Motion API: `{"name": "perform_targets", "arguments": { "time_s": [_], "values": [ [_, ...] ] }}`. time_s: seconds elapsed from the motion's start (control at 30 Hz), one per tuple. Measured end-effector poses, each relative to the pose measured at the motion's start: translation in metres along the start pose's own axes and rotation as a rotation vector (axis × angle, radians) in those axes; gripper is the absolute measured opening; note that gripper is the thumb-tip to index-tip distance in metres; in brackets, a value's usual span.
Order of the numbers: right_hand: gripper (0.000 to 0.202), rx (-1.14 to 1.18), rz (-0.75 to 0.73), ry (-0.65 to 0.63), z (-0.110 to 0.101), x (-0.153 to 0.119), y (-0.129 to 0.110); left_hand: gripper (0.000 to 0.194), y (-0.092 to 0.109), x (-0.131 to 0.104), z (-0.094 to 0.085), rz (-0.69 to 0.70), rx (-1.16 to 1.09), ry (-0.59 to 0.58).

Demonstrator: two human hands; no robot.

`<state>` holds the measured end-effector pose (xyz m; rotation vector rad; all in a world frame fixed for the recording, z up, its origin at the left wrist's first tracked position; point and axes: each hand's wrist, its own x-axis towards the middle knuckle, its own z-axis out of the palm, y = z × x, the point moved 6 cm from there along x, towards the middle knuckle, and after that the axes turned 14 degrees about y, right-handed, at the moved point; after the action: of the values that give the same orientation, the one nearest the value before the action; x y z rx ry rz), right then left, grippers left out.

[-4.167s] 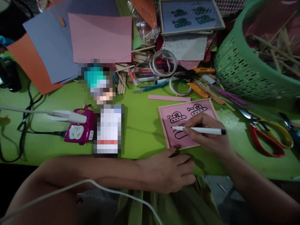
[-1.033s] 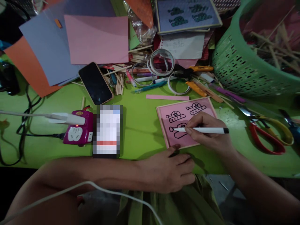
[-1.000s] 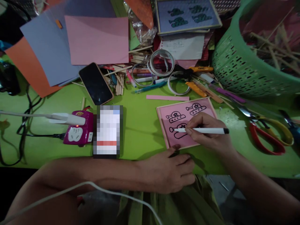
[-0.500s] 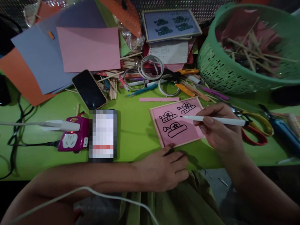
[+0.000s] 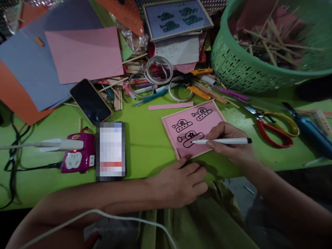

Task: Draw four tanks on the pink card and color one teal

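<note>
A pink card (image 5: 190, 152) with a pale stick frame lies on the green table, and three black-outlined tanks with stars are drawn on it. My right hand (image 5: 228, 140) grips a white marker pen (image 5: 236, 140), whose tip is at the lower body of the lowest tank (image 5: 190, 138). Small circles show on the two upper tanks. My left hand (image 5: 181, 185) lies at the table's front edge with curled fingers, its foremost fingertips holding the card's lower edge; the undersides of the fingers are hidden.
Scissors (image 5: 276, 133) and a blue-handled tool (image 5: 311, 131) lie right. A green basket (image 5: 233, 65) of sticks stands behind. Tape rolls (image 5: 158, 71) and pens lie beyond the card. Left are two phones (image 5: 90, 102), a purple socket block (image 5: 77, 154) and coloured paper (image 5: 85, 55).
My right hand has moved down and left with the marker pen, from beside the upper tanks to the lowest one. The view has shifted slightly; my left hand stays at the card's edge.
</note>
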<state>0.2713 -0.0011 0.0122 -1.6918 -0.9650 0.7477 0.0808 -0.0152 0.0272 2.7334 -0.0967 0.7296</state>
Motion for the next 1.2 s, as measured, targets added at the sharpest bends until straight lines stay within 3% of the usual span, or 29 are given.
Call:
{"name": "perform_targets", "arguments": {
  "time_s": [0.4,1.2],
  "values": [
    [0.017,-0.085,-0.099,-0.041,0.0076,-0.0037,-0.0041,0.013,-0.0002,0.0017,0.0002,0.001,0.007,-0.014],
    [0.016,-0.107,-0.099,-0.062,0.0090,-0.0035,-0.0096,0.012,-0.0002,0.0020,-0.0013,0.006,0.020,0.000]
  ]
}}
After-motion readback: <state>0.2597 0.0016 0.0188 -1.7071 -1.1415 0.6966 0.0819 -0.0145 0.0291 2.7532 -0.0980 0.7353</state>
